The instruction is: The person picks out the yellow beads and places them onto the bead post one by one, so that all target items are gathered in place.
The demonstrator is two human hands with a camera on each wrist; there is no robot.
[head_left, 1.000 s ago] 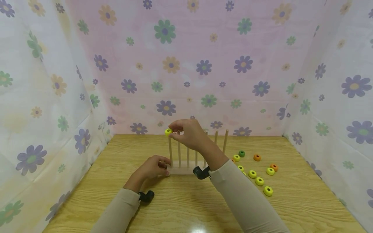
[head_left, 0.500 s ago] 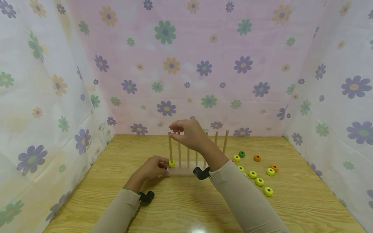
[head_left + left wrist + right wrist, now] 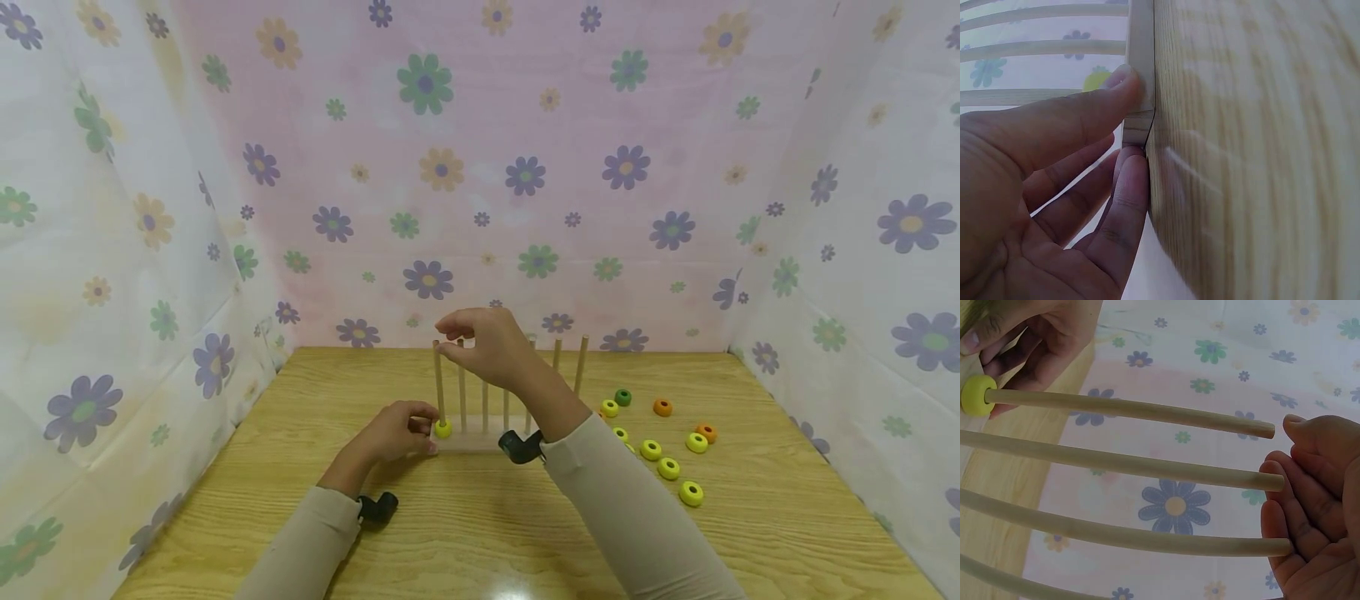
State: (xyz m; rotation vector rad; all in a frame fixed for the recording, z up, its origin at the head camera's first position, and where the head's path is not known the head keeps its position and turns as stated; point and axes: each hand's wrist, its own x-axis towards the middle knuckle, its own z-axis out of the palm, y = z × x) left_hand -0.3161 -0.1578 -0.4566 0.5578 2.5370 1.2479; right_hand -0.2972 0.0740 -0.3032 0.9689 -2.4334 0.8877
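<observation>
While the left hand pinches a pale wooden base lying left-to-right, a round yellow bead circles the foot of its leftmost upright wooden peg; near the tip, the empty right hand has parted fingers.

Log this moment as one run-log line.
left hand: holds rack; right hand: empty, by peg tops; yellow ring: low on leftmost peg; other rings: on table, right of rack
</observation>
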